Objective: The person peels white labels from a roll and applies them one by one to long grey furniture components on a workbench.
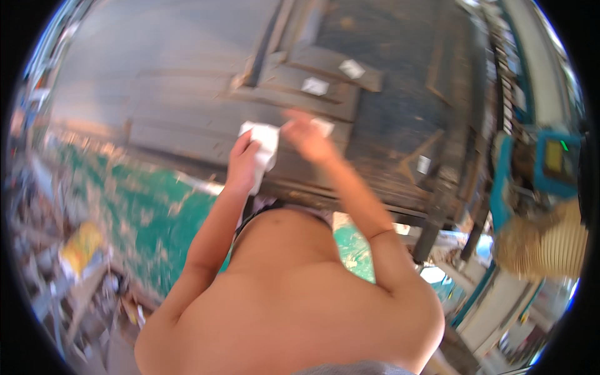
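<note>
My left hand (241,164) is closed on a white wad of paper (266,139), which looks like labels or folded sheets, above the near edge of a wide dark work table (187,134). Just right of the paper, my right hand (305,137) is smeared by motion over a dark board; whether its fingers hold anything does not show. Partly behind that hand lies a white label (323,127). Farther away, two more white labels, one nearer (315,86) and one beyond it (352,69), lie on dark flat pieces. Another label (423,164) rests on a piece at the right.
A teal machine with a small display (555,156) stands at the right, a ribbed tan hose (556,244) below it. Scrap pieces and a yellow bag (81,249) litter the lower left. Worn green floor (150,212) shows before the table. A dark metal rail (445,194) bounds its right side.
</note>
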`<control>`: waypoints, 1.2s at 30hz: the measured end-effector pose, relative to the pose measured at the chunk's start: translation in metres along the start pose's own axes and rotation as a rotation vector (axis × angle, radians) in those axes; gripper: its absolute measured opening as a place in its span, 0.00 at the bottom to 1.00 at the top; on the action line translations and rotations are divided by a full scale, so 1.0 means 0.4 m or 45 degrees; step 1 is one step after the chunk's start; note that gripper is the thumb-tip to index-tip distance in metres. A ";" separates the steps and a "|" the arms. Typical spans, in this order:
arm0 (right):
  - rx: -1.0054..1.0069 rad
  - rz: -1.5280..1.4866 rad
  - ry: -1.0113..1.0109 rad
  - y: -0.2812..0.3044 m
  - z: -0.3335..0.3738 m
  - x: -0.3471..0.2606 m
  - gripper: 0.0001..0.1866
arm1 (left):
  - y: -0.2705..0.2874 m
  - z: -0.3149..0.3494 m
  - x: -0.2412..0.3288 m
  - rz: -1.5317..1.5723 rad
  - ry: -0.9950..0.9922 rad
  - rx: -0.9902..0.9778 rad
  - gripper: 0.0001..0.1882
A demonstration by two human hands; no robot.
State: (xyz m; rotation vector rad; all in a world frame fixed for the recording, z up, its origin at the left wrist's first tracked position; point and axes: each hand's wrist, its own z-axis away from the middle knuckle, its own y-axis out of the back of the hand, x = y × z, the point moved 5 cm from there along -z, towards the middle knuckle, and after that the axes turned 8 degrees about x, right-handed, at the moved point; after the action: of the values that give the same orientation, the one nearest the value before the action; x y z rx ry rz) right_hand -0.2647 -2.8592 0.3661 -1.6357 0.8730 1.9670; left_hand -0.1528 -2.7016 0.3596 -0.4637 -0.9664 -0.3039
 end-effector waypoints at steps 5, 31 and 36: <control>0.250 -0.188 -0.127 -0.005 0.024 -0.023 0.25 | -0.066 -0.007 -0.041 0.124 0.363 -0.274 0.11; 1.364 1.346 -1.059 0.886 0.314 0.440 0.46 | -0.110 0.012 -0.098 -0.390 0.324 -0.362 0.12; 1.172 1.455 -1.015 0.759 0.269 0.373 0.42 | -0.068 0.026 -0.107 -0.216 0.245 -0.240 0.16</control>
State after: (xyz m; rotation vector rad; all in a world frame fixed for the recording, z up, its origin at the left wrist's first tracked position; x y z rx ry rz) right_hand -0.5781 -3.0075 0.2895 0.3002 2.0946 1.9292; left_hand -0.1954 -2.7180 0.3350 -0.5149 -0.7937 -0.5856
